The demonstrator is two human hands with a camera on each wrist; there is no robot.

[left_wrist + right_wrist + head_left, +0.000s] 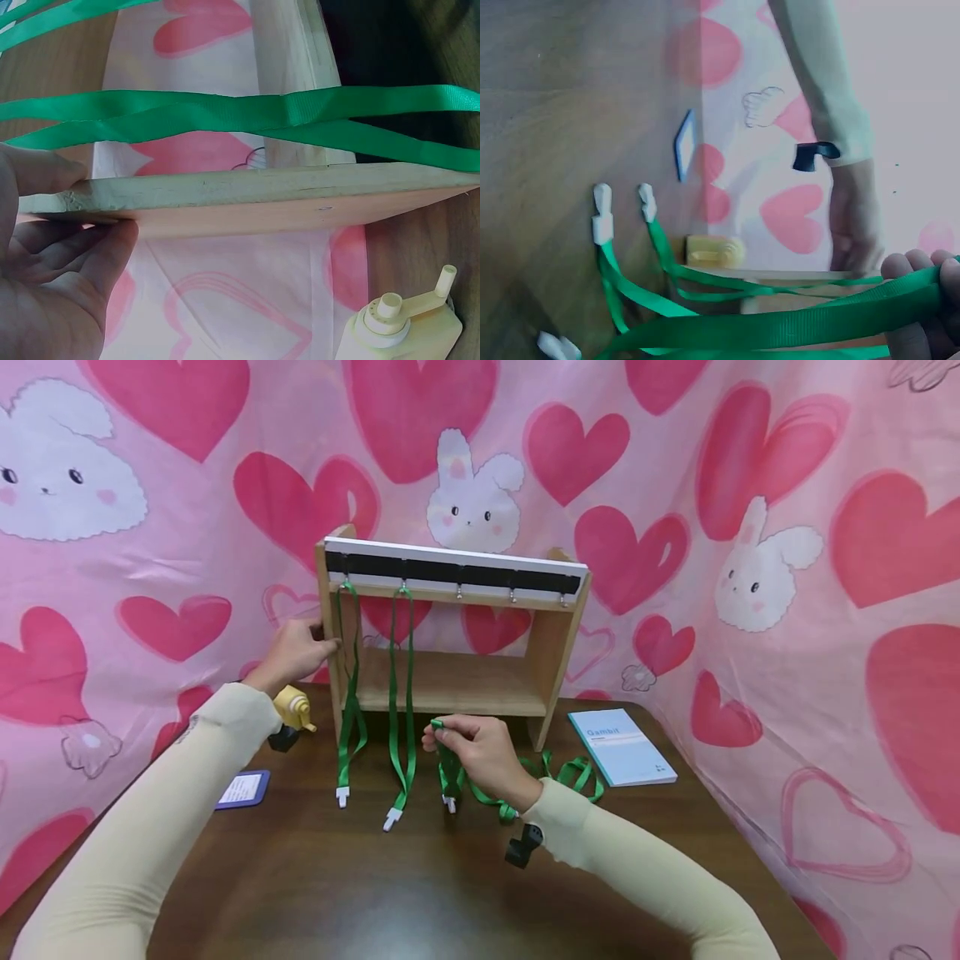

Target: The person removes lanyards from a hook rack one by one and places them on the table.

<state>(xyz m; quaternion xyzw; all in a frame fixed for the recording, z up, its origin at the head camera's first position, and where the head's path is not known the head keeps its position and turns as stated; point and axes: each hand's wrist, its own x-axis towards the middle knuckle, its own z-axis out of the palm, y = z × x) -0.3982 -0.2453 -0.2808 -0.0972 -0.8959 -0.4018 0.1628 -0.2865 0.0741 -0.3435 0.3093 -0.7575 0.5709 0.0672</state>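
My left hand (294,650) grips the left side panel (225,191) of a wooden rack, thumb on one face and fingers on the other. My right hand (487,756) pinches the top of a green lanyard (780,328), whose white clip (449,804) hangs below, in front of the rack. Two more green lanyards (352,693) (402,710) hang from the two leftmost hooks, white clips at their lower ends. Toward the right, the other hooks (459,593) on the rack's black strip (487,574) bear nothing.
More green lanyards (577,774) lie loosely heaped on the table (360,893), right of my right hand. Beyond them is a light blue book (622,747). A yellow pump bottle (295,707) and a blue-edged card (243,789) stand and lie at left.
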